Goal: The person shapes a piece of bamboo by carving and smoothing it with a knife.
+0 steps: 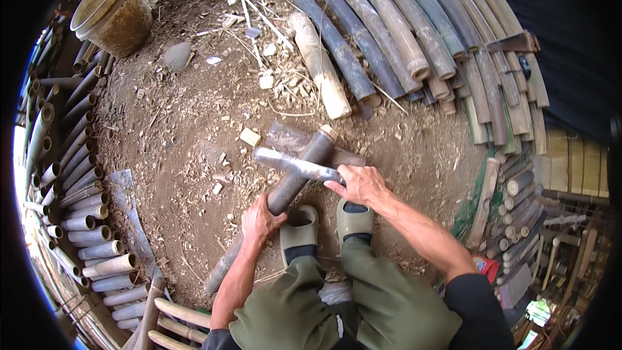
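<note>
My left hand (261, 221) is wrapped round a dark bamboo pole (287, 193) that slants from lower left to upper right between my arms. The pole's upper end lies across a rough wooden block (350, 158) on the ground. In my right hand (360, 185) is the handle of a machete (285, 163). Its broad, shiny blade points left and crosses over the pole near the block. From this view I cannot tell whether the blade touches the bamboo. The pole's lower end passes beyond my left forearm toward the ground.
Long bamboo poles (389, 19) lie in a row at the upper right, with a wooden-handled tool (515, 43) on them. A pale, chopped log (321, 68) lies nearby among chips. Bamboo stacks (91, 223) line the left; a dirty bucket (113, 16) stands upper left. My feet are close below the block.
</note>
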{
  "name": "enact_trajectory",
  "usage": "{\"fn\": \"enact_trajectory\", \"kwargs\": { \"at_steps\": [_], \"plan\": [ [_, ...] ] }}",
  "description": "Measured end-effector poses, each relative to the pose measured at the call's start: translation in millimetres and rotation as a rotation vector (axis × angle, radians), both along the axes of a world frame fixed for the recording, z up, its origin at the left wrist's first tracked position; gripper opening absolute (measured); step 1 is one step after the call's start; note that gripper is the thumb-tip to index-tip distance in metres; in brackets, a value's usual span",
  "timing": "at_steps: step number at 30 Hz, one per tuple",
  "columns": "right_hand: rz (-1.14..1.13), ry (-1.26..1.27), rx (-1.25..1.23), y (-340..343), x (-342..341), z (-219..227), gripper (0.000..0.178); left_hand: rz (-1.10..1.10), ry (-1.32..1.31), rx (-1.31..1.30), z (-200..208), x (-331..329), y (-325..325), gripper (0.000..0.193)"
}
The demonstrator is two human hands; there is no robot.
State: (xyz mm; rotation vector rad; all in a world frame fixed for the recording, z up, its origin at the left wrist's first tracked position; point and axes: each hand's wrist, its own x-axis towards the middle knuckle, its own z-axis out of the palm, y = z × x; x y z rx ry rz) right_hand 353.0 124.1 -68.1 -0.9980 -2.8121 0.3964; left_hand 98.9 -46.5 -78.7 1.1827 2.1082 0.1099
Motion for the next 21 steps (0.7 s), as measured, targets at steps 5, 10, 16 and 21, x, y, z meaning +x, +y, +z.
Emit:
{"fn": "enact_trajectory", "kwargs": {
  "at_steps": [5, 10, 16, 21],
  "plan": [
    [-0.338, 0.101, -0.131, 11.9, -9.8, -3.0, 0.063, 0.019, -0.096, 0.015, 9.9, -1.1, 24.0, 0.068],
    [-0.042, -0.091, -0.029, 8.4, -4.5, 1.5, 0.065, 0.0, -0.098, 0.038, 10.8, -4.9, 9.0, 0.07],
    [-0.187, -0.091, -0.2, -16.9, -21.4, 12.8, 0.065, 0.025, -0.109, 0.068, 9.9, 1.1, 8.0, 0.07],
    [-0.595, -0.037, -0.15, 66.3, 13.1, 9.1, 0.071, 0.009, -0.113, -0.007, 2.0, 8.4, 10.3, 0.07]
  ]
}}
